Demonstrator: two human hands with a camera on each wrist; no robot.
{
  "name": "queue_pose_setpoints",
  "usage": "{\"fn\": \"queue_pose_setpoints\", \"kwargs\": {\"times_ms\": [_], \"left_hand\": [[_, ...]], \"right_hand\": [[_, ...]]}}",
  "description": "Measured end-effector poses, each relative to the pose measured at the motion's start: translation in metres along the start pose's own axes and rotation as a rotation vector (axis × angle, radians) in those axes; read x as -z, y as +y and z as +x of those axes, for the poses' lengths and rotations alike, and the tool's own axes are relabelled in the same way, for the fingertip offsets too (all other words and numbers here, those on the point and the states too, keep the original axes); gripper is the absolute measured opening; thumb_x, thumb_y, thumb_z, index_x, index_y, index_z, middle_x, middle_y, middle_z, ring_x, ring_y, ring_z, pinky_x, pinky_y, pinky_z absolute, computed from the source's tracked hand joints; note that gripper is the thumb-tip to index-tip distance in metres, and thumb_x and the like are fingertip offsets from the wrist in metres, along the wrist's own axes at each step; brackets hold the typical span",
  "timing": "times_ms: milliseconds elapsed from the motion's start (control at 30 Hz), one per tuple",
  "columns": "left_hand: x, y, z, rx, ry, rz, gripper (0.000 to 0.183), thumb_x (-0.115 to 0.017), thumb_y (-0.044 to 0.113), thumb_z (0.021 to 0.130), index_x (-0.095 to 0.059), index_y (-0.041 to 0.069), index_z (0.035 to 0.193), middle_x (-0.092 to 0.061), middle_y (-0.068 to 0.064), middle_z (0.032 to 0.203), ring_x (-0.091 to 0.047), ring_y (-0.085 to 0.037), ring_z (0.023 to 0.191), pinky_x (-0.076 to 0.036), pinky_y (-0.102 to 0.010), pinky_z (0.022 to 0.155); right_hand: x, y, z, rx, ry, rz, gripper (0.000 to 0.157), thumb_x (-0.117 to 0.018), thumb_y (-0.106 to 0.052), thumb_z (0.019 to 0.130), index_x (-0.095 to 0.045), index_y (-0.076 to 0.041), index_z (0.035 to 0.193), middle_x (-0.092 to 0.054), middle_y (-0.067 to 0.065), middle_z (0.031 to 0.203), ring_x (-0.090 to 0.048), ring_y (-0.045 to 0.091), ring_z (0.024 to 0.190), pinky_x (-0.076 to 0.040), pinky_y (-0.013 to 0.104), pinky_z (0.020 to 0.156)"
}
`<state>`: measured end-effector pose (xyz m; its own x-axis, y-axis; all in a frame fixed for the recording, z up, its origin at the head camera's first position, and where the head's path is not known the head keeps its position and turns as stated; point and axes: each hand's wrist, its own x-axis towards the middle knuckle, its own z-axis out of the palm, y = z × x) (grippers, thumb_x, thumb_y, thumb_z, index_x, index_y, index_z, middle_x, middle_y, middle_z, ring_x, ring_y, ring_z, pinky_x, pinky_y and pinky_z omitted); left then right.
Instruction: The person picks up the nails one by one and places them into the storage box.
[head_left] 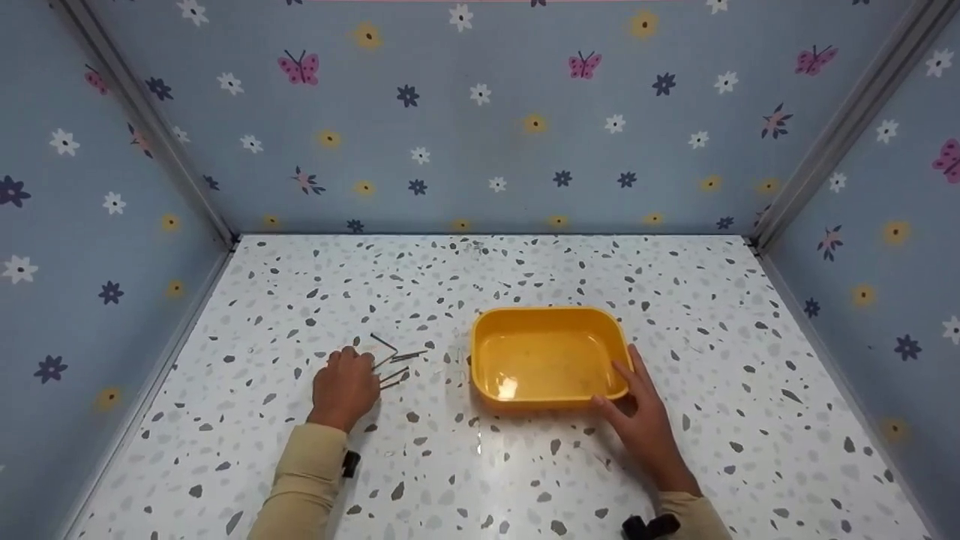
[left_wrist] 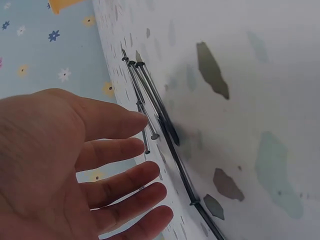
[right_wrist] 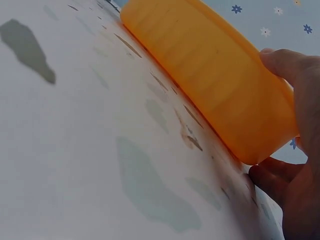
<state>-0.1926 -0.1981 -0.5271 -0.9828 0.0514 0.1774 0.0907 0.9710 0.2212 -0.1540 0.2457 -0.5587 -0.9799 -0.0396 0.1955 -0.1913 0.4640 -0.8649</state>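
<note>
Several long metal nails (head_left: 409,355) lie in a loose group on the speckled surface, left of the yellow plastic container. My left hand (head_left: 345,388) is beside them, palm side toward the nails (left_wrist: 177,159) in the left wrist view. Its fingers are spread and slightly bent, with nothing held between them. The yellow container (head_left: 544,367) stands upright, with nothing visible inside. At its near right corner my right hand (head_left: 643,424) grips it, with the thumb at the near rim and a finger over the right rim. The right wrist view shows the container's outer wall (right_wrist: 215,80).
The white speckled tabletop (head_left: 487,480) spreads around both hands. A blue patterned panel (head_left: 480,150) rises behind it, with similar panels at left and right. Dark straps with small devices (head_left: 651,526) are on both wrists.
</note>
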Motion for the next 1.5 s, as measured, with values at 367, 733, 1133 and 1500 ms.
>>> {"fn": "queue_pose_setpoints", "kwargs": {"times_ms": [367, 733, 1133, 1500], "left_hand": [[0.002, -0.003, 0.002, 0.005, -0.071, -0.031, 0.012, -0.071, 0.008, 0.087, -0.072, -0.001, 0.094, -0.059, -0.019, 0.089, -0.06, -0.038, 0.083, -0.052, -0.054, 0.065], [-0.002, -0.003, 0.005, 0.041, -0.065, -0.028, 0.007, -0.073, 0.008, 0.086, -0.072, 0.001, 0.089, -0.061, -0.018, 0.087, -0.059, -0.037, 0.079, -0.052, -0.053, 0.062], [-0.005, -0.001, 0.007, 0.044, -0.051, -0.031, 0.01, -0.073, 0.011, 0.089, -0.072, 0.001, 0.089, -0.059, -0.019, 0.089, -0.059, -0.038, 0.08, -0.052, -0.053, 0.062], [-0.006, 0.001, 0.008, 0.044, -0.035, 0.005, 0.014, -0.073, 0.009, 0.088, -0.071, -0.005, 0.087, -0.059, -0.024, 0.089, -0.059, -0.041, 0.078, -0.053, -0.053, 0.06]], "right_hand": [[0.0, 0.007, 0.001, 0.031, 0.009, 0.034, 0.069, -0.072, -0.031, 0.094, -0.043, -0.006, 0.151, -0.01, -0.003, 0.167, -0.044, 0.027, 0.138, -0.037, 0.014, 0.101], [-0.002, 0.007, 0.001, 0.015, 0.004, 0.002, 0.068, -0.071, -0.033, 0.094, -0.043, -0.01, 0.152, -0.009, -0.007, 0.167, -0.034, 0.02, 0.144, -0.031, 0.014, 0.105], [-0.001, -0.005, -0.001, -0.001, 0.009, 0.038, 0.065, -0.071, -0.02, 0.095, -0.042, -0.004, 0.151, -0.009, 0.003, 0.167, -0.043, 0.03, 0.139, -0.034, 0.018, 0.105], [0.0, 0.01, 0.001, 0.049, 0.005, 0.02, 0.069, -0.071, -0.034, 0.094, -0.044, -0.007, 0.15, -0.01, -0.001, 0.168, -0.037, 0.024, 0.143, -0.035, 0.017, 0.104]]}}
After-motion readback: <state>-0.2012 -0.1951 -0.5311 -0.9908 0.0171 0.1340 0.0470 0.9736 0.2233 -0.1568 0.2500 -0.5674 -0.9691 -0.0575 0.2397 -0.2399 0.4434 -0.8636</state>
